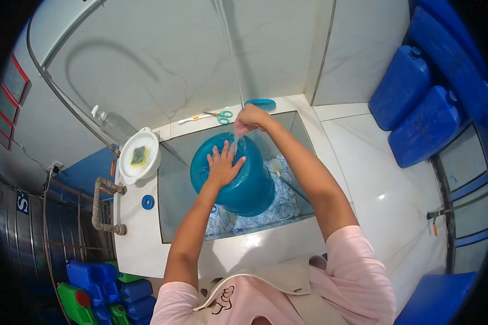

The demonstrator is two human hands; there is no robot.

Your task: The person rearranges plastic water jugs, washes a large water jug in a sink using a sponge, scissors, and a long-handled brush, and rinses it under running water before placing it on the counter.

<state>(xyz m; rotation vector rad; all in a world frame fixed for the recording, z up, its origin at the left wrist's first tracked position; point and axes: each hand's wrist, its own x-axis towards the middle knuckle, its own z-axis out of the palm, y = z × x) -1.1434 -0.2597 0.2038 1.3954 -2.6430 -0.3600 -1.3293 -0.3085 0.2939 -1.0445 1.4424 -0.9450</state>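
A teal plastic bucket [244,189] lies tipped in the glass-sided sink [173,200], with its round, wet end facing up. My left hand [224,169] rests on that end with its fingers spread. Just above it, my right hand [249,119] is closed around the lower end of a thin pale hose [233,59] that hangs from above. Water [234,146] runs from there onto the bucket beside my left fingers. The hose's tip is hidden in my fist. Blue-and-white patterned material [276,203] shows at the bottom of the sink.
Left of the sink are a white basin [146,172] with a sponge [139,156], a pump bottle [114,123] and a blue ring [148,202]. Scissors [222,116], a toothbrush [192,118] and a teal brush [261,104] lie along the back ledge. Blue jerrycans [425,127] stand right.
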